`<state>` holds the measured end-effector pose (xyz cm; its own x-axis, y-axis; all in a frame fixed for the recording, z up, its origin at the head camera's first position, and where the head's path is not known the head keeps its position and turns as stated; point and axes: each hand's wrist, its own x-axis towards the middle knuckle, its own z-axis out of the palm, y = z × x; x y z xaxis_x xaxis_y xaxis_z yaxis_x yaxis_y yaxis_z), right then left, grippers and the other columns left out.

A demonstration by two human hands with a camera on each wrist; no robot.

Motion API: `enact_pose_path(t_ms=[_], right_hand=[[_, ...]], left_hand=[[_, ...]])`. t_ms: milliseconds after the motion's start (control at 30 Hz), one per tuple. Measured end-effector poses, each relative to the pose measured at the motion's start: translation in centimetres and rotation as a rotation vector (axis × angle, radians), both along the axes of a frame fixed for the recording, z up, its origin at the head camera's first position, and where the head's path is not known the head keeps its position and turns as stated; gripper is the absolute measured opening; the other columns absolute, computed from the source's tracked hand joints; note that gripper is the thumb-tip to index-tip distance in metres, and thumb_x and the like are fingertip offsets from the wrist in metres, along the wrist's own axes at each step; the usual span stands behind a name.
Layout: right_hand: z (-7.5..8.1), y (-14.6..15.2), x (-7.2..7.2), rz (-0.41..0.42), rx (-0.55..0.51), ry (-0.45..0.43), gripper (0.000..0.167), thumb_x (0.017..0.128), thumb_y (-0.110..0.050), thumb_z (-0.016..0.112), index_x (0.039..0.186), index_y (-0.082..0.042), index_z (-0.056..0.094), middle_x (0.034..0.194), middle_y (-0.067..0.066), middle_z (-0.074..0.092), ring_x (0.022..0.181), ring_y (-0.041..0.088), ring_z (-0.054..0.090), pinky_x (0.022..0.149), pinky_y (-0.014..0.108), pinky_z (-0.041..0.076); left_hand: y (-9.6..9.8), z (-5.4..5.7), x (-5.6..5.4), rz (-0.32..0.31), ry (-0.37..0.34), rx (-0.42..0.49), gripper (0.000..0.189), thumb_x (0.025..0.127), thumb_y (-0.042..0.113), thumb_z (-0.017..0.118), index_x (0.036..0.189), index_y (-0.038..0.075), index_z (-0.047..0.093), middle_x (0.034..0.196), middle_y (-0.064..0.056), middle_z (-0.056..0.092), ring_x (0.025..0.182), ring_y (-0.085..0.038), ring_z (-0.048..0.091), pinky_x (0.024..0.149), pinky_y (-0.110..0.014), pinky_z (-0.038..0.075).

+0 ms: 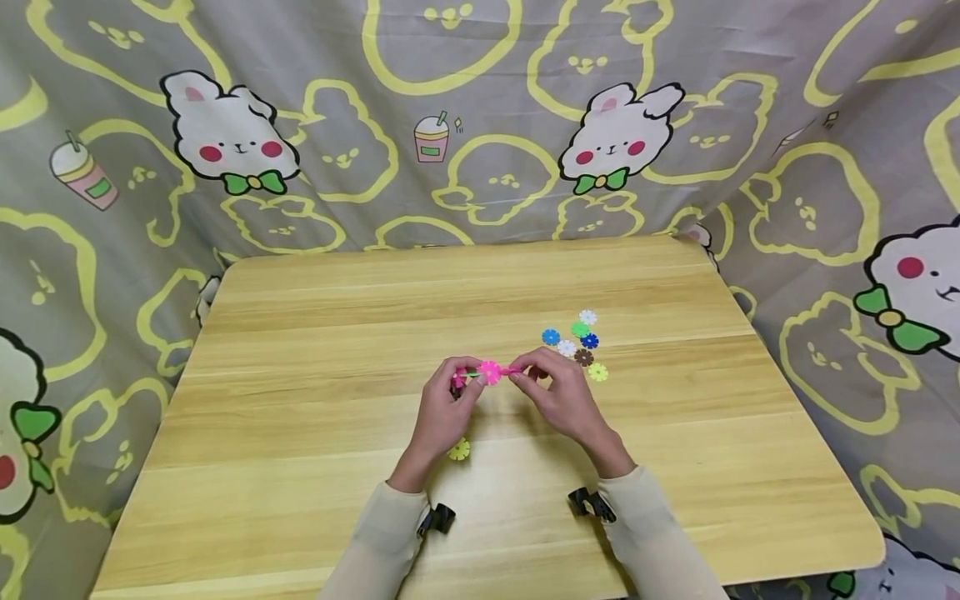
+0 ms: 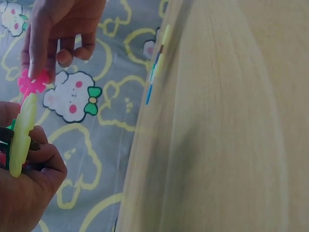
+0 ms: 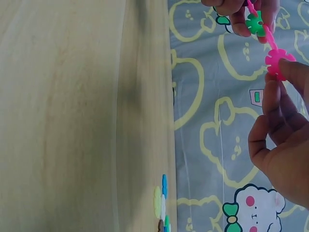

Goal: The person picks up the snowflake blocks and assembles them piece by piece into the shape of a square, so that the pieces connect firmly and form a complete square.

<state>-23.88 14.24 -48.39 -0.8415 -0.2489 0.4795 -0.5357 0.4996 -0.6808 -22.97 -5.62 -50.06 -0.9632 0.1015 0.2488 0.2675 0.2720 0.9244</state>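
Both hands meet above the table at a chain of slotted plastic flower discs. My left hand (image 1: 442, 410) grips the chain near a pink disc (image 1: 490, 372) and a green disc (image 3: 255, 23). My right hand (image 1: 562, 396) pinches another pink disc (image 3: 276, 62) at the chain's right end between thumb and forefinger; its other fingers are loosely bent. Close to the left hand, the left wrist view has a yellow disc (image 2: 23, 135) edge-on, with dark and green pieces behind it. Fingers hide part of the chain, so how the yellow disc joins it is unclear.
Several loose discs lie on the wooden table (image 1: 300, 350) beyond the right hand, among them a light blue disc (image 1: 551, 337), a brown disc (image 1: 583, 357) and a yellow-green disc (image 1: 597, 372). A patterned curtain (image 1: 337, 125) hangs along the table's back and sides.
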Motion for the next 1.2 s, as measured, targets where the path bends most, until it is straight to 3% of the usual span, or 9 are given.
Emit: enact_pose_path(t_ms=[133,367,533,700,833,1200], right_hand=[[0.0,-0.1,0.0,0.028,0.0,0.037,0.006,0.087,-0.012,0.072,0.092,-0.016,0.071,0.086,-0.004,0.069,0.075,0.006,0.058,0.063,0.035,0.052],[-0.6,-0.3,0.0,0.023,-0.007,0.135,0.008,0.082,-0.004,0.074,0.087,-0.009,0.072,0.082,0.001,0.069,0.071,0.008,0.061,0.059,0.018,0.047],[-0.8,-0.8,0.1,-0.007,-0.048,0.18,0.008,0.08,0.0,0.075,0.083,-0.006,0.072,0.078,0.004,0.069,0.066,0.012,0.061,0.055,0.014,0.043],[-1.0,-1.1,0.1,-0.02,-0.085,0.202,0.009,0.079,0.002,0.075,0.081,-0.006,0.073,0.077,0.005,0.07,0.063,0.013,0.06,0.054,0.014,0.041],[-0.9,-1.2,0.0,-0.011,-0.063,0.189,0.008,0.079,0.0,0.076,0.083,-0.006,0.073,0.079,0.004,0.07,0.066,0.012,0.061,0.057,0.015,0.044],[-0.8,0.2,-0.3,-0.029,0.046,0.15,0.012,0.081,-0.007,0.077,0.092,-0.01,0.072,0.086,-0.001,0.071,0.073,0.008,0.06,0.061,0.026,0.051]], left_hand=[[0.0,0.0,0.0,-0.006,-0.01,0.002,0.016,0.095,0.023,0.063,0.11,0.017,0.063,0.08,-0.001,0.048,0.065,-0.011,0.041,0.055,-0.02,0.035],[0.3,-0.2,0.0,-0.01,-0.055,0.013,0.014,0.095,0.021,0.062,0.107,0.015,0.064,0.079,-0.002,0.047,0.064,-0.013,0.042,0.055,-0.02,0.035],[0.8,0.1,0.1,0.012,-0.082,-0.001,0.015,0.095,0.016,0.062,0.108,0.009,0.064,0.08,-0.004,0.049,0.065,-0.013,0.041,0.057,-0.019,0.033],[0.9,2.1,0.6,0.013,-0.081,-0.011,0.016,0.095,0.01,0.06,0.108,0.0,0.063,0.08,-0.005,0.049,0.066,-0.012,0.041,0.059,-0.019,0.033],[0.7,3.7,1.2,-0.003,-0.102,0.024,0.016,0.095,0.009,0.06,0.108,0.0,0.063,0.076,-0.004,0.045,0.063,-0.008,0.039,0.057,-0.019,0.034],[0.4,3.1,1.0,-0.012,-0.119,0.031,0.016,0.095,0.011,0.061,0.109,0.003,0.062,0.072,-0.002,0.039,0.061,-0.007,0.035,0.056,-0.019,0.03]])
